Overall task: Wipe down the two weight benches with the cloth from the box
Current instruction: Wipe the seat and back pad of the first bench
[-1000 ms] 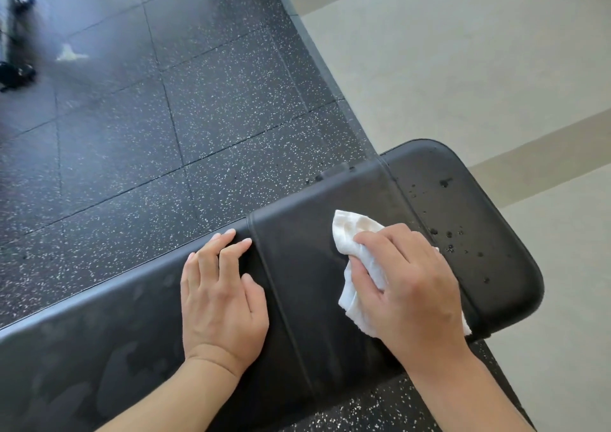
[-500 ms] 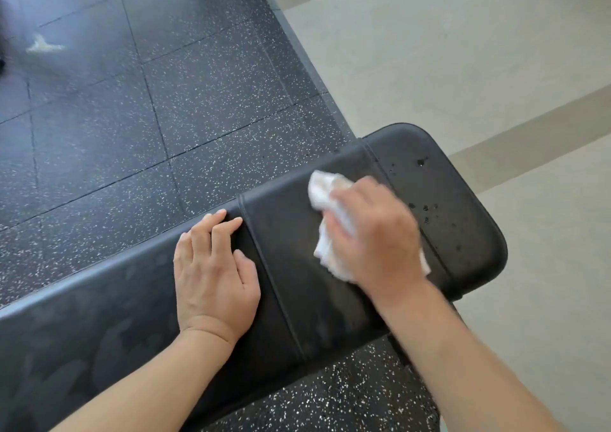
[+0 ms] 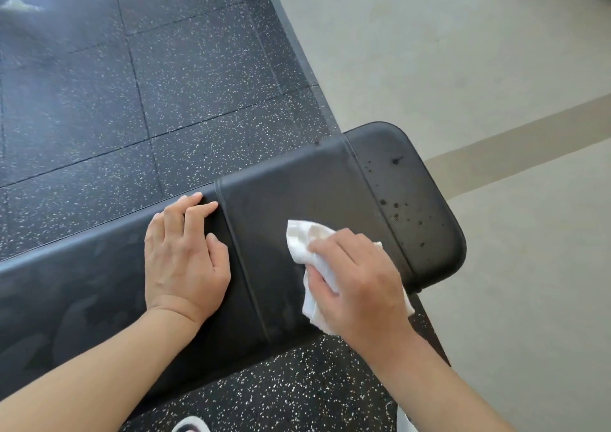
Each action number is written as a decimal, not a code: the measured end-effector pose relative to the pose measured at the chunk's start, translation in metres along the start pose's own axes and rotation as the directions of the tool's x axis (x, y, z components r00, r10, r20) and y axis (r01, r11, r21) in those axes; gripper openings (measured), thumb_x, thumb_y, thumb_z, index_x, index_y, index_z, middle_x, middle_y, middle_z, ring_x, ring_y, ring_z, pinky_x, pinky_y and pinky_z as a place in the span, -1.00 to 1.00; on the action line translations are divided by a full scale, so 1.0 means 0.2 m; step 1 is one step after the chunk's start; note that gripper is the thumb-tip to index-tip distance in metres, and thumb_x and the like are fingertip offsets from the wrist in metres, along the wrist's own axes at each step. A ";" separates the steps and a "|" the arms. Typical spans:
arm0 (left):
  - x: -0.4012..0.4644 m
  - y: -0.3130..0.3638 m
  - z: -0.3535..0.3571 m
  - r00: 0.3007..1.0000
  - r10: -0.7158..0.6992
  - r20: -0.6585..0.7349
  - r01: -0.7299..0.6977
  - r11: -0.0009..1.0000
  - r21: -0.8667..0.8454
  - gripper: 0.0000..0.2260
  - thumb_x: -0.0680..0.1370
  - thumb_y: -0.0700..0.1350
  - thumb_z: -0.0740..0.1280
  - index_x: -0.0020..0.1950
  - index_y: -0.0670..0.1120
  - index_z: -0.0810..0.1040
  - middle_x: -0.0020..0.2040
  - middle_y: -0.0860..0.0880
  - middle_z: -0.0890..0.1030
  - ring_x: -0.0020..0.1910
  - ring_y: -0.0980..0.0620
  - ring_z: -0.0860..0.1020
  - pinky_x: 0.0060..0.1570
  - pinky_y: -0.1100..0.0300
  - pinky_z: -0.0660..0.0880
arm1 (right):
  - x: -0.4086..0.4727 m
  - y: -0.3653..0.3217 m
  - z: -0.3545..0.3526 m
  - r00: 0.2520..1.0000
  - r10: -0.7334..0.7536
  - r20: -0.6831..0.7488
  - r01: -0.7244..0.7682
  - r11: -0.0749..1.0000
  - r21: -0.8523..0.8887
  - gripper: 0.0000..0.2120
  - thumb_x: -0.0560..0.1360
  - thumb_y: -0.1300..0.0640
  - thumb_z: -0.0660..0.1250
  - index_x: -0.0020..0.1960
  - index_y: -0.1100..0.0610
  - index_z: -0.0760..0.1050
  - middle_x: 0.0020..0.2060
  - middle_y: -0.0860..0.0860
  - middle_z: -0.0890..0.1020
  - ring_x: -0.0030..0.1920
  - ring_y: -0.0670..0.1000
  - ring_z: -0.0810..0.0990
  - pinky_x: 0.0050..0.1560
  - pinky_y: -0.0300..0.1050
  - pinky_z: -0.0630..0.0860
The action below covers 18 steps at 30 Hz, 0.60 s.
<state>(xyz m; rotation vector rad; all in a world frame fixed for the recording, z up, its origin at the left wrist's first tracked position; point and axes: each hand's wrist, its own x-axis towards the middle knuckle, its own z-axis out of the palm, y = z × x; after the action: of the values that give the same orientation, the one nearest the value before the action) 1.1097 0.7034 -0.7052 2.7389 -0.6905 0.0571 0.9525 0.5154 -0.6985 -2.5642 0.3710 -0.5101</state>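
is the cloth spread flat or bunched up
Bunched up. The white cloth is crumpled under the right hand, whose fingers curl round it on the bench; only wrinkled folds stick out.

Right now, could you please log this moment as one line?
left hand: flat on weight bench | right hand: wiping with white cloth | end pad droplets: unwiped
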 end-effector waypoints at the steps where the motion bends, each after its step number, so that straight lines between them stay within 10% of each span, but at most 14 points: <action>1: 0.00 0.00 0.00 1.000 -0.001 0.002 0.001 1.000 0.000 -0.58 0.53 -0.11 0.15 0.36 -0.15 0.51 0.42 -0.18 0.47 0.36 -0.30 0.45 0.50 -0.26 0.28 | -0.08 0.00 -0.02 1.000 -0.015 0.017 0.015 1.000 0.007 -0.94 0.57 0.11 0.41 0.03 0.08 0.63 -0.10 -0.04 0.57 -0.19 0.03 0.47 -0.19 0.01 0.49; 6: -0.01 0.00 0.00 1.000 -0.014 0.008 0.014 1.000 -0.005 -0.58 0.53 -0.13 0.16 0.36 -0.15 0.51 0.43 -0.18 0.47 0.37 -0.32 0.44 0.51 -0.27 0.27 | 0.05 0.09 -0.04 0.982 -0.176 0.073 0.178 0.984 -0.026 -0.91 0.53 0.09 0.42 0.00 0.07 0.64 -0.17 0.00 0.54 -0.22 0.09 0.50 -0.24 0.06 0.48; 14: 0.00 0.01 -0.01 1.000 -0.019 0.024 0.019 1.000 0.000 -0.60 0.53 -0.15 0.18 0.36 -0.15 0.50 0.43 -0.17 0.47 0.38 -0.30 0.44 0.51 -0.26 0.28 | 0.88 0.07 0.21 0.984 0.178 0.019 -0.172 0.972 -0.159 -0.82 0.58 -0.01 0.29 0.04 0.08 0.56 0.05 0.02 0.60 0.04 0.12 0.60 -0.04 -0.01 0.41; 18: 0.00 0.02 -0.01 0.999 -0.028 0.043 0.028 1.000 0.010 -0.57 0.52 -0.12 0.15 0.36 -0.17 0.52 0.43 -0.19 0.47 0.37 -0.31 0.43 0.49 -0.27 0.29 | 0.84 -0.20 0.35 0.983 0.091 0.158 -0.068 0.987 -0.143 -0.85 0.59 -0.02 0.29 0.04 0.02 0.56 0.06 -0.03 0.58 0.08 0.07 0.56 -0.07 -0.03 0.26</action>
<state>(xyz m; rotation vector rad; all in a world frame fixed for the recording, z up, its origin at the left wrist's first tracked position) 1.1090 0.7008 -0.7012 2.7658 -0.6647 -0.0044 1.1390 0.5195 -0.6860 -2.6870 0.4617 -0.2497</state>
